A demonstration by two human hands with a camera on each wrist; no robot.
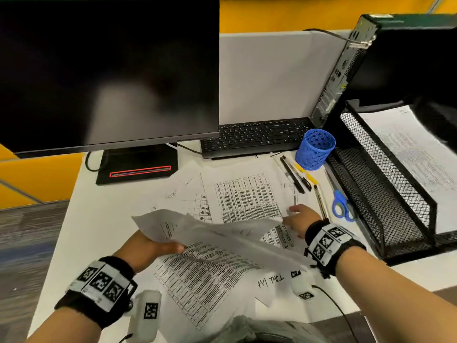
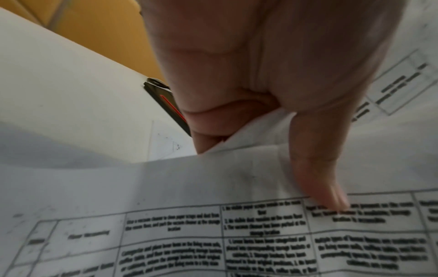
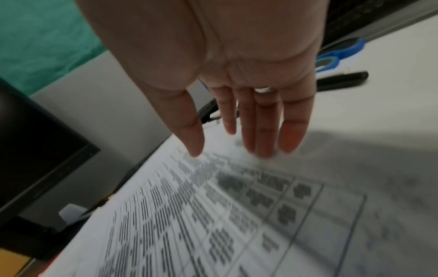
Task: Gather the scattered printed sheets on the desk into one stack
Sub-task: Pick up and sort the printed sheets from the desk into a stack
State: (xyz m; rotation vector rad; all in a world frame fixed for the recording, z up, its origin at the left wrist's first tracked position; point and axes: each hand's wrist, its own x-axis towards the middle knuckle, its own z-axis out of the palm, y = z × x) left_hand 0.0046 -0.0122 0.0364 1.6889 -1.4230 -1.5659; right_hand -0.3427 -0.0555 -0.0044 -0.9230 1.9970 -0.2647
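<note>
the monitor (image 1: 108,70) stands at the desk's back-left. in front of it printed sheets (image 1: 244,194) lie scattered, overlapping. the left hand (image 1: 148,246) pinches a lifted sheet (image 1: 202,229) before the monitor — thumb on top. the right hand (image 1: 300,219), right of the monitor, is flat-fingered on the paper.

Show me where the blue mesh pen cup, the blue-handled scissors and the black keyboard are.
blue mesh pen cup (image 1: 314,150): head view, on its mesh side wall.
blue-handled scissors (image 1: 339,203): head view, on the blue handle loops.
black keyboard (image 1: 254,137): head view, on the middle keys.
</note>
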